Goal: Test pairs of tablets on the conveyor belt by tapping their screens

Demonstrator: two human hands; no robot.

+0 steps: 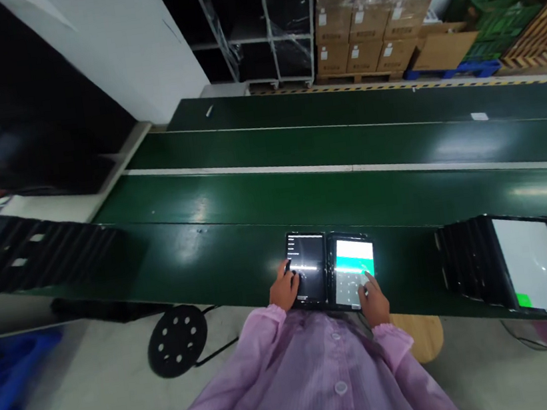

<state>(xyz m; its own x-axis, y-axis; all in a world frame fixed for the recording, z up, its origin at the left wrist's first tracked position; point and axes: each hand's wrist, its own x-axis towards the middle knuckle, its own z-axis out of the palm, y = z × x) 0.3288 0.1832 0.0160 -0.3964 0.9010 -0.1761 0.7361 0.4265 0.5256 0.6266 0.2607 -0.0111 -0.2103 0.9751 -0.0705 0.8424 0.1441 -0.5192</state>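
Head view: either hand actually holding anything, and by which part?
Nothing is held. The left hand rests fingertips on the dark-screened black tablet; the right hand touches the lit white-and-teal-screened tablet. Both lie flat on the green bench.

Green bench (241,263) bare left of tablets (332,270); tablet row (523,266) blocks right.

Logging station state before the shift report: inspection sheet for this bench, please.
Surface: glossy dark green conveyor bench, white stripes along it.
Job's things: dark-screened black tablet beside a white-and-teal-screened black tablet, side by side at the near edge.
Clutter: row of upright black tablets at right, two lit white screens; black slotted rack at left.
Hands: left hand fingers on the dark tablet; right hand fingertip on the lit tablet.
Cables: thin dark cable on the floor.
Surroundings: stacked brown cardboard boxes, green plastic crates, round black perforated stool.
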